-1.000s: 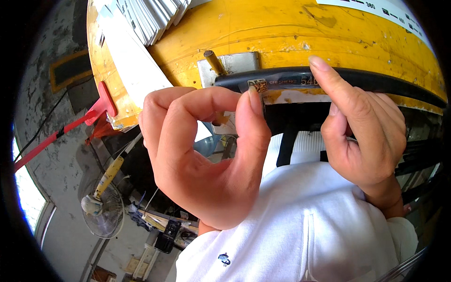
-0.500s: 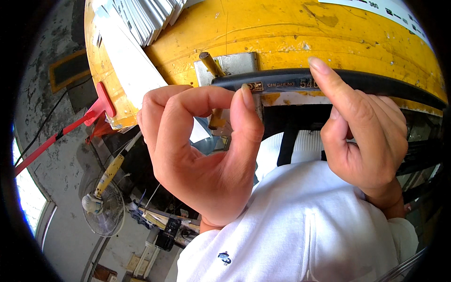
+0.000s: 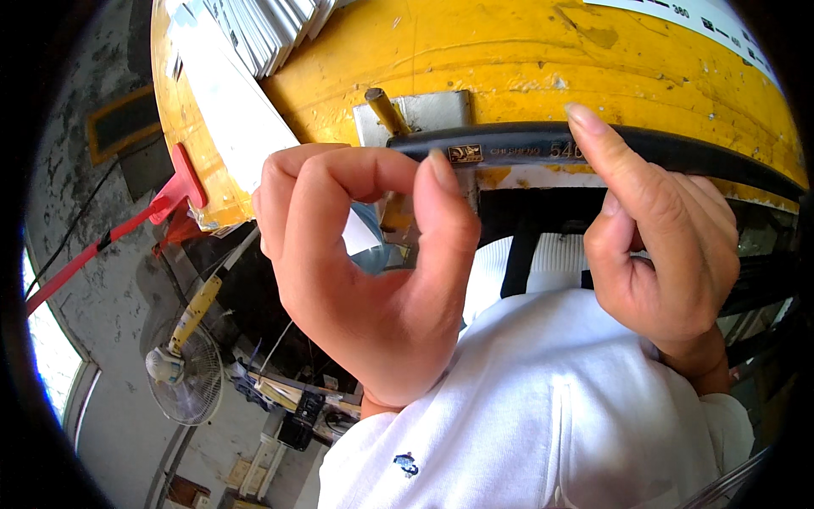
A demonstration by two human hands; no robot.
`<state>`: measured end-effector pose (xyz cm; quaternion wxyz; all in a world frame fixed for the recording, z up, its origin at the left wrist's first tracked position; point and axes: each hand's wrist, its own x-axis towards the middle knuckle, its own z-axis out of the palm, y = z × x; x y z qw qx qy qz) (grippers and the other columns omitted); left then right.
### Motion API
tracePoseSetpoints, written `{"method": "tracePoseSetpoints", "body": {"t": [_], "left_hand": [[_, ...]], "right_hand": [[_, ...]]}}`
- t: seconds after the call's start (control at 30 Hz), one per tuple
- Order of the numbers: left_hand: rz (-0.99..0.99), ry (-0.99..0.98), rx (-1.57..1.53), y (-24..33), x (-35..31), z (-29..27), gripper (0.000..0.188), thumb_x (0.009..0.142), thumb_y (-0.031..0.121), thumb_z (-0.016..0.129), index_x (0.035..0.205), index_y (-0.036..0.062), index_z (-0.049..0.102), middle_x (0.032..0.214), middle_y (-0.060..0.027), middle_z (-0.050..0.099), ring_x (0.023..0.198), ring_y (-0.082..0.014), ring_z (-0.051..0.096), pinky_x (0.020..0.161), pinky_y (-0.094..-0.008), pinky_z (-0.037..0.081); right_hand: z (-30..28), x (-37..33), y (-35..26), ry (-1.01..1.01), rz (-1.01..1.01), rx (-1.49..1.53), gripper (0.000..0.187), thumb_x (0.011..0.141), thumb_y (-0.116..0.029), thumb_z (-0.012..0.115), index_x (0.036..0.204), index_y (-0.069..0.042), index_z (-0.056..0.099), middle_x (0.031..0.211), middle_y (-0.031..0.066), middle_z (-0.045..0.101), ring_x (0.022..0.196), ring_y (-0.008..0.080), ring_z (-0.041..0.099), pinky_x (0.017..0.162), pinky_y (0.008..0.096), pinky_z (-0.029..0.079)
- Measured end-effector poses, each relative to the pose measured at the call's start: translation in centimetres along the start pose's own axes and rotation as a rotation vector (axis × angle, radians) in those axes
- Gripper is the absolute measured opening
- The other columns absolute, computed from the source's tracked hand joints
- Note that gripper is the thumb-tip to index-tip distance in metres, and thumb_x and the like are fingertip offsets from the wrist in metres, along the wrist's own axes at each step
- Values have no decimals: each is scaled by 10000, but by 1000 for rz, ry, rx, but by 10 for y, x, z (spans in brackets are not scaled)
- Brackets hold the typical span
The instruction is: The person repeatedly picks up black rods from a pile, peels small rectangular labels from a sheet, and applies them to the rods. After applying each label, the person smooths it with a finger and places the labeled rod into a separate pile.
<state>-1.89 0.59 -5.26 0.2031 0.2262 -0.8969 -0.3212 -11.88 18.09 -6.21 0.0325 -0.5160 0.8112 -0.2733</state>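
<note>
A long, curved black bar [image 3: 517, 144] with gold print lies along the near edge of the yellow table. Its left end rests by a metal plate with an upright peg [image 3: 386, 110]. My left hand [image 3: 365, 263] is in front of that end, thumb and index finger bent into a ring and pinched together just left of the gold print. Whatever is between those fingertips is too small to make out. Across the bar, right of the print, lies my right hand's [image 3: 666, 237] index finger; the thumb is tucked below and the other fingers curl around.
The yellow table [image 3: 475, 51] carries a stack of white cards [image 3: 263, 34] at the far left and a printed white sheet [image 3: 695, 21] at the far right. A red-handled tool [image 3: 178, 187] juts past the left edge. A fan [image 3: 186, 373] stands on the floor at left.
Both hands have shifted very slightly right in the picture, along with the bar. The left thumb has moved off the gold mark, which now shows whole.
</note>
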Motion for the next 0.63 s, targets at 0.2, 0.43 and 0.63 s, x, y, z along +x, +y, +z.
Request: {"method": "tracePoseSetpoints", "body": {"t": [0.2,0.43,0.63], "left_hand": [[-30,13,21,-4,0,-8,108,873,18,705,828,-4,609,812,-26,581,792,-105,463,777,-233,351],[304,-110,566,14,-26,-11,480,887,352,683,1276,70,678,948,-34,600,832,-174,363,758,-292,303],[213,-119,729,19,-43,-2,759,767,542,730,1404,148,605,858,-1,308,799,-186,316,783,-342,206]], "right_hand": [[0,-2,0,-1,5,-38,380,784,138,553,1152,125,650,1020,174,747,689,195,706,599,265,513],[1,0,-3,24,30,-47,364,789,122,557,1137,105,663,1064,166,745,694,190,706,616,268,522],[4,-3,-3,20,39,-66,364,802,109,551,1148,94,662,1092,153,744,723,213,717,650,268,539]]}}
